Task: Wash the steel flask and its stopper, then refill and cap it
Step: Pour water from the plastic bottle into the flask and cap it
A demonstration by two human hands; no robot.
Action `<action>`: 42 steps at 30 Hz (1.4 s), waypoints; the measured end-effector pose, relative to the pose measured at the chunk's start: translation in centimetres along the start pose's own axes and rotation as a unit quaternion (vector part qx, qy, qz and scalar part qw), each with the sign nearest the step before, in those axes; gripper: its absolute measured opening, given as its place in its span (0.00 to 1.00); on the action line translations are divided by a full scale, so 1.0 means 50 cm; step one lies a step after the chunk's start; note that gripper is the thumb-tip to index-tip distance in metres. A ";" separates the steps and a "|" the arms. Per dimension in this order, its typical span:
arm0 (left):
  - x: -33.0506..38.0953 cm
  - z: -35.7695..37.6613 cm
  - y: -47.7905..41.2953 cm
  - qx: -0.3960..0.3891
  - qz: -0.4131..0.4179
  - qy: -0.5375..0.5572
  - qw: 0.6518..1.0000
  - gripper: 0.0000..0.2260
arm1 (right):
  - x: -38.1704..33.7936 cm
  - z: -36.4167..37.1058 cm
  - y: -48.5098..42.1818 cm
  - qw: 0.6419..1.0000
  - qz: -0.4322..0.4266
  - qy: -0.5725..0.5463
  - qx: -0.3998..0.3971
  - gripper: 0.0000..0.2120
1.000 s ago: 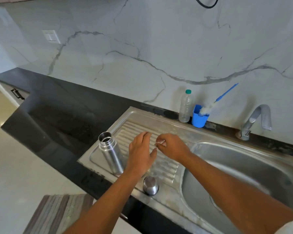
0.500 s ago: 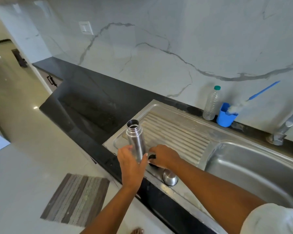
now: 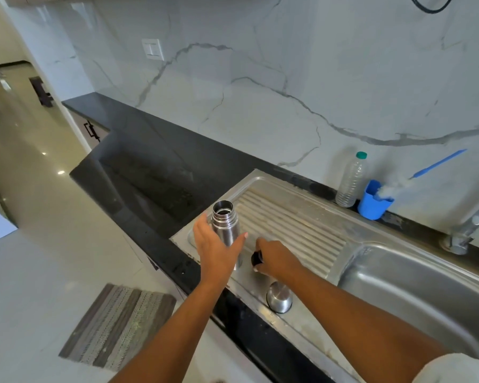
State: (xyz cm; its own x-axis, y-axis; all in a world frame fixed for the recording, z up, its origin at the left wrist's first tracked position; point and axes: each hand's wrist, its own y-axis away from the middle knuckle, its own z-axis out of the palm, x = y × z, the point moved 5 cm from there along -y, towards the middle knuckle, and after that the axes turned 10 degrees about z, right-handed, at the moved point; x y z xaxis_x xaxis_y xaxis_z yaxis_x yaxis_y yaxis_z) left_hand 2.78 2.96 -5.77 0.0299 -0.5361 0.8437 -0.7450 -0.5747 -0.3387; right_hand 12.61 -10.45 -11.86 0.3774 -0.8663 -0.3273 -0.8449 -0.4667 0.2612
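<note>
The steel flask stands upright and uncapped on the left end of the steel drainboard. My left hand wraps around its lower body, fingers and thumb on either side. Just right of the flask, my right hand grips a small black stopper close to the drainboard. A domed steel cap sits mouth down near the front edge of the drainboard, below my right wrist.
The sink basin lies to the right, with a tap behind it. A clear plastic bottle and a blue cup holding a blue-handled brush stand at the wall. Black counter extends left; a striped mat lies on the floor.
My left hand moved from over the drainboard to grasp the flask. My right hand came down beside it and picked up the black stopper. The camera view shifted left.
</note>
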 end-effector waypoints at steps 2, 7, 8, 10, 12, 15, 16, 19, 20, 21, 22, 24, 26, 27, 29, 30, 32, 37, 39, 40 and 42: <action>0.002 0.000 -0.013 -0.005 -0.004 0.015 1.000 0.49 | 0.004 -0.047 -0.008 0.996 0.022 -0.074 0.041 0.18; -0.001 -0.005 -0.038 -0.014 -0.005 0.046 0.999 0.40 | -0.030 -0.202 -0.004 0.924 0.018 -0.370 0.093 0.24; 0.000 -0.006 -0.041 -0.016 -0.007 0.051 0.999 0.36 | -0.045 -0.228 -0.003 0.902 0.007 -0.424 0.083 0.19; 0.006 -0.006 -0.046 -0.025 -0.013 0.053 0.998 0.32 | -0.078 -0.269 0.002 0.869 -0.005 -0.492 0.052 0.14; 0.009 -0.004 -0.046 -0.032 -0.012 0.050 0.998 0.29 | -0.107 -0.299 0.006 0.878 -0.034 -0.476 0.049 0.16; 0.007 -0.003 -0.045 -0.035 -0.006 0.051 0.998 0.26 | -0.141 -0.316 0.016 0.915 -0.080 -0.391 0.058 0.17; 0.006 -0.002 -0.045 -0.036 -0.005 0.053 0.998 0.26 | -0.150 -0.317 0.019 0.920 -0.090 -0.378 0.054 0.17; 0.003 -0.002 -0.045 -0.037 -0.005 0.058 0.998 0.26 | -0.164 -0.314 0.020 0.934 -0.105 -0.336 0.053 0.16; 0.003 -0.001 -0.046 -0.038 -0.005 0.058 0.998 0.26 | -0.168 -0.316 0.021 0.940 -0.111 -0.318 0.056 0.15; 0.001 0.000 -0.047 -0.040 -0.005 0.057 0.998 0.27 | -0.172 -0.318 0.022 0.944 -0.117 -0.302 0.058 0.15; 0.001 0.000 -0.048 -0.041 -0.007 0.057 0.998 0.27 | -0.177 -0.322 0.023 0.948 -0.123 -0.287 0.060 0.15; -0.002 -0.001 -0.050 -0.046 -0.010 0.055 0.997 0.27 | -0.186 -0.326 0.022 0.955 -0.135 -0.261 0.049 0.16; -0.005 0.001 -0.052 -0.051 -0.015 0.057 0.997 0.26 | -0.196 -0.325 0.018 0.963 -0.151 -0.221 0.028 0.17; -0.007 0.001 -0.053 -0.053 -0.018 0.057 0.997 0.26 | -0.202 -0.324 0.016 0.966 -0.163 -0.200 0.019 0.18; -0.010 0.002 -0.056 -0.056 -0.025 0.062 0.996 0.27 | -0.216 -0.324 0.015 0.969 -0.189 -0.157 0.004 0.22; -0.011 0.002 -0.057 -0.057 -0.029 0.068 0.996 0.27 | -0.223 -0.325 0.015 0.971 -0.198 -0.134 -0.006 0.25; -0.015 0.002 -0.059 -0.060 -0.032 0.080 0.994 0.28 | -0.237 -0.324 0.014 0.973 -0.214 -0.080 -0.027 0.30; -0.034 0.006 -0.069 -0.073 -0.052 0.113 0.990 0.28 | -0.254 -0.303 -0.009 0.969 -0.232 0.071 -0.035 0.25; -0.042 0.008 -0.072 -0.080 -0.063 0.125 0.987 0.30 | -0.258 -0.302 -0.015 0.967 -0.233 0.097 -0.030 0.24; -0.044 0.009 -0.073 -0.083 -0.066 0.127 0.986 0.30 | -0.260 -0.303 -0.018 0.966 -0.232 0.108 -0.026 0.23; -0.048 0.011 -0.076 -0.088 -0.069 0.132 0.985 0.30 | -0.262 -0.306 -0.022 0.967 -0.229 0.114 -0.017 0.22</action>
State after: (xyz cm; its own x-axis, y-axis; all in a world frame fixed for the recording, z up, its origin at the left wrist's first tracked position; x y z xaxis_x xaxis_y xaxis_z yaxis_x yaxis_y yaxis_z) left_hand 5.93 6.09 -6.72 -0.0183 -0.2667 0.9636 -0.8509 -0.5019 -0.1551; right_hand 14.39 -1.28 6.01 0.7861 -0.5821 -0.2078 -0.5580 -0.8130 0.1663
